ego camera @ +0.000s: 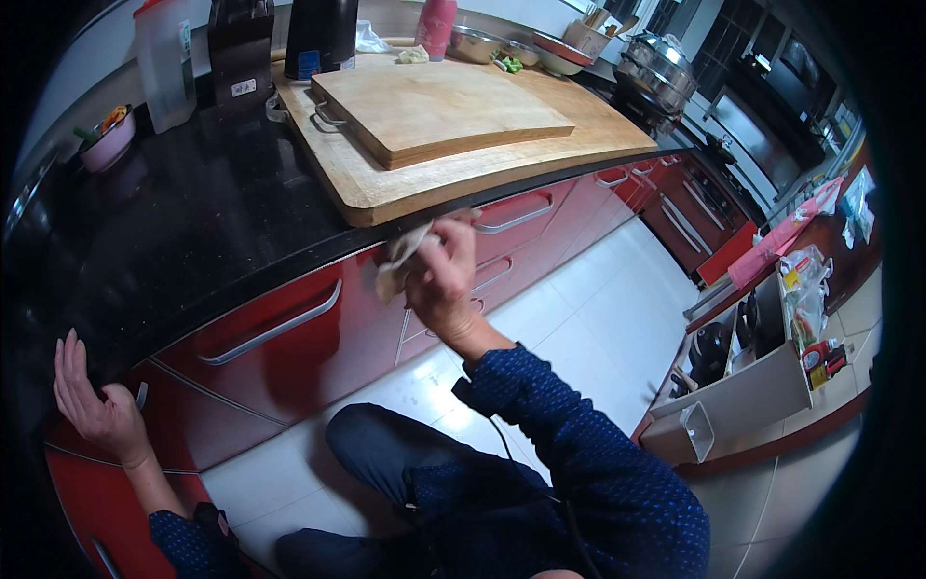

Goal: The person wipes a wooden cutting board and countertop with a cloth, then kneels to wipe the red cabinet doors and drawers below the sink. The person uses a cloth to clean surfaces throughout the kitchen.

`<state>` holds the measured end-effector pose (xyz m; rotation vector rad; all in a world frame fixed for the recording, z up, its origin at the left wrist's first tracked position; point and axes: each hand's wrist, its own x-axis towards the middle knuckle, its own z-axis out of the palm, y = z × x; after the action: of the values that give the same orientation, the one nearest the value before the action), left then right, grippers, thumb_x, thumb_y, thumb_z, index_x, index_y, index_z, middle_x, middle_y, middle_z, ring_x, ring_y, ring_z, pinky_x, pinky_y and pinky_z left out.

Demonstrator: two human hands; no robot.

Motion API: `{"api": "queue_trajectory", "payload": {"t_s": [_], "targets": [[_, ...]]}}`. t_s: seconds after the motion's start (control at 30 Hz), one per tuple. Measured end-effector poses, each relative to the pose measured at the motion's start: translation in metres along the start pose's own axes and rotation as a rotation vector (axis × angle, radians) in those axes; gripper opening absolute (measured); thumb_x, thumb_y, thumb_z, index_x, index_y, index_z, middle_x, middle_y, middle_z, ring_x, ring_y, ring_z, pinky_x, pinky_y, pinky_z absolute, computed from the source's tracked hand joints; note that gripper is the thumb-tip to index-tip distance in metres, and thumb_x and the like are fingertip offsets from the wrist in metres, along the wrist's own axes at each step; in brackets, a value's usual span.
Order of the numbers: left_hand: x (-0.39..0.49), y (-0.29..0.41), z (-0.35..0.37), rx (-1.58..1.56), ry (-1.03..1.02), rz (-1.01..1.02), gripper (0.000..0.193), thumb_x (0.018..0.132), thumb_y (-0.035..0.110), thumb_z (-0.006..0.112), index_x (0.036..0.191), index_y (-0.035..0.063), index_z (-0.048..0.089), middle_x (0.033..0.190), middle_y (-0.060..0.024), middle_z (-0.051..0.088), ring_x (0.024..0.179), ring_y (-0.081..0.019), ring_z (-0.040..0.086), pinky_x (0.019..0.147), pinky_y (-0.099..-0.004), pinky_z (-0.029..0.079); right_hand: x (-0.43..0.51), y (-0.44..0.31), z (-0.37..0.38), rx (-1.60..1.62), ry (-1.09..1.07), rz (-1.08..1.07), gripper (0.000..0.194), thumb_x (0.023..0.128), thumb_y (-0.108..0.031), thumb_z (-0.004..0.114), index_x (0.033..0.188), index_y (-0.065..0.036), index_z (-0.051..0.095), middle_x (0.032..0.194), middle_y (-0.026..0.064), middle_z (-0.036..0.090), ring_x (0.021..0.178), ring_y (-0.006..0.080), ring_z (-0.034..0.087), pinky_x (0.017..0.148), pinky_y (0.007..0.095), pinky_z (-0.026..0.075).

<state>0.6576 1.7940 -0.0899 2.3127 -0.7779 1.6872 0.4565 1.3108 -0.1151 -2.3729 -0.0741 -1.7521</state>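
In my right hand (445,279) is a crumpled beige cloth (396,271), held against the red cabinet front just below the counter edge. Above that hand, a thick wooden board (340,189) lies at the edge of the black countertop (217,210), and a smaller wooden cutting board (441,108) with a metal handle rests on it. My left hand (98,412) is at the lower left, empty, fingers extended by the counter's edge. Between my hands is a red drawer (268,318) with a curved metal handle.
A pink bowl (108,145) and a plastic pitcher (165,69) stand at the counter's left. Metal bowls (474,45), a pink bottle (436,29) and a steel steamer pot (655,69) are farther back. To the right, an open pull-out drawer (738,405) holds pans.
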Motion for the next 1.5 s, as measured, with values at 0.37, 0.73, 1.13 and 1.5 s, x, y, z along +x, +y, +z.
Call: {"api": "queue_trajectory", "payload": {"t_s": [0.37,0.73,1.13,1.5], "targets": [[-0.001,-0.002,0.004,-0.004,0.013,-0.009,0.075,0.077,-0.021,0.049,0.144,0.0075,0.065,0.151,-0.0071,0.069,0.147,-0.0318,0.059,0.125,-0.0543,0.041,-0.103,0.009,0.008,0.039,-0.394,-0.279,0.027,0.082,-0.018,0.076,0.106,-0.006,0.071,0.122,0.0153,0.064,0.11,0.0357,0.064,0.093,0.0488,0.056],[-0.003,-0.001,0.008,0.018,0.028,-0.012,0.072,0.078,-0.02,0.048,0.143,0.0068,0.065,0.149,-0.0075,0.07,0.146,-0.0322,0.06,0.125,-0.0559,0.041,-0.03,0.02,-0.003,0.005,0.045,0.126,0.041,0.069,0.01,0.077,0.106,-0.007,0.072,0.115,0.0171,0.061,0.108,0.0387,0.063,0.095,0.0475,0.054],[-0.004,0.001,0.01,0.03,0.024,-0.022,0.069,0.079,-0.02,0.05,0.141,0.0067,0.066,0.149,-0.0078,0.069,0.146,-0.0324,0.059,0.126,-0.0564,0.041,-0.171,0.057,-0.027,0.067,-0.317,0.585,0.035,0.08,0.002,0.07,0.115,-0.003,0.067,0.107,0.0154,0.068,0.099,0.0332,0.068,0.085,0.0422,0.057],[-0.003,0.005,0.009,0.012,0.022,-0.043,0.07,0.077,-0.02,0.051,0.141,0.0062,0.066,0.149,-0.008,0.069,0.146,-0.0322,0.06,0.125,-0.0559,0.041,-0.109,0.015,0.009,0.145,0.014,0.772,0.034,0.094,-0.014,0.075,0.123,-0.001,0.064,0.111,0.02,0.064,0.099,0.0343,0.067,0.084,0.0433,0.056]]}}
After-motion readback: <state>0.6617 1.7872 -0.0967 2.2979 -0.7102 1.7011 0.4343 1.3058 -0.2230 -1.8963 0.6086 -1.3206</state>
